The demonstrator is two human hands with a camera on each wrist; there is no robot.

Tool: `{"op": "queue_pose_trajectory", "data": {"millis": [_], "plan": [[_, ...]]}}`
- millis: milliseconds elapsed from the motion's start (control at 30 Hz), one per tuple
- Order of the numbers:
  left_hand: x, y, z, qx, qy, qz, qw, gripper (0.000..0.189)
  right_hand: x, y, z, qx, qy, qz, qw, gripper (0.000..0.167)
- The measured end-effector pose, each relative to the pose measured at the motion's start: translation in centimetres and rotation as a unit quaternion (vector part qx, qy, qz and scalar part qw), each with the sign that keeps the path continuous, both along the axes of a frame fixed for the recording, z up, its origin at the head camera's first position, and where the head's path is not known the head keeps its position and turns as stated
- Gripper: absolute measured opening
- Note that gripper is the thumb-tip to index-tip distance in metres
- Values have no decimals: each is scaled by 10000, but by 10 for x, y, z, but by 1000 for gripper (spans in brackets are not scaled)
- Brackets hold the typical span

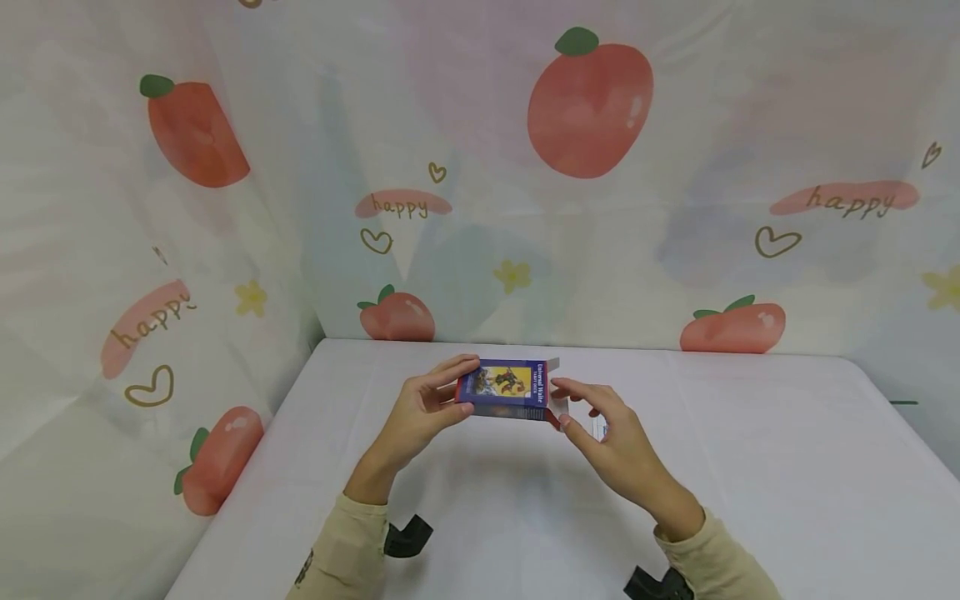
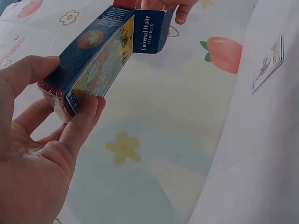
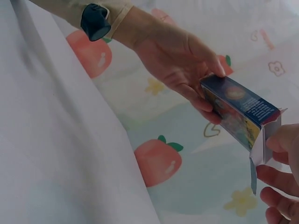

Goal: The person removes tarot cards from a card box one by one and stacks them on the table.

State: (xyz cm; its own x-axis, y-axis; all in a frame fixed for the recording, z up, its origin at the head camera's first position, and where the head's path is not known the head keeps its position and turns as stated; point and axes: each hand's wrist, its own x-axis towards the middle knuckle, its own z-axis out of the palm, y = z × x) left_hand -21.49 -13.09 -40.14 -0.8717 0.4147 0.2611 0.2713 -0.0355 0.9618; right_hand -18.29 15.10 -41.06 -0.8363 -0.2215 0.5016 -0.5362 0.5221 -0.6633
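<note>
A blue tarot deck box [image 1: 506, 382] is held up above the table, its right end open with flaps sticking out. My left hand [image 1: 427, 400] grips the closed end, thumb on one side and fingers on the other. At the open end, my right hand [image 1: 611, 433] has thumb and index finger spread, the thumb touching a side flap. The top flap [image 2: 149, 31], printed "Universal Waite Tarot Deck", stands out from the box in the left wrist view. How full the box is cannot be seen. A small stack of cards [image 2: 268, 65] lies on the table, mostly hidden behind my right hand in the head view.
A white cloth covers the table [image 1: 525, 517]. Behind and to the left hangs a pale curtain [image 1: 465, 167] printed with fruit, hearts and "happy". Black wrist mounts [image 1: 408, 536] sit at both sleeves.
</note>
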Motion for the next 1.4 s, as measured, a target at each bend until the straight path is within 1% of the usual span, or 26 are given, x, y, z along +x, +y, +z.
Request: {"op": "queue_pose_trajectory", "data": {"millis": [167, 367, 533, 667, 967, 1133, 1400], "plan": [[0, 1, -2, -52, -30, 32, 10000, 52, 2, -1, 0, 210, -187, 168, 9995, 46], [0, 1, -2, -79, -25, 32, 10000, 52, 4, -3, 1, 489, -273, 398, 9976, 41], [0, 2, -1, -126, -10, 71, 9999, 51, 3, -3, 0, 571, -321, 481, 9967, 36], [0, 2, -1, -168, -6, 100, 9998, 51, 3, -3, -1, 541, -297, 449, 9971, 34], [-1, 0, -1, -155, -25, 126, 9998, 51, 0, -1, -3, 305, -30, 335, 9990, 33], [-1, 0, 0, -140, -29, 127, 9998, 51, -2, 1, -3, 242, 59, 357, 9991, 33], [0, 0, 2, -131, -10, 126, 9998, 52, -5, 5, -2, 225, -139, 389, 9989, 35]]}}
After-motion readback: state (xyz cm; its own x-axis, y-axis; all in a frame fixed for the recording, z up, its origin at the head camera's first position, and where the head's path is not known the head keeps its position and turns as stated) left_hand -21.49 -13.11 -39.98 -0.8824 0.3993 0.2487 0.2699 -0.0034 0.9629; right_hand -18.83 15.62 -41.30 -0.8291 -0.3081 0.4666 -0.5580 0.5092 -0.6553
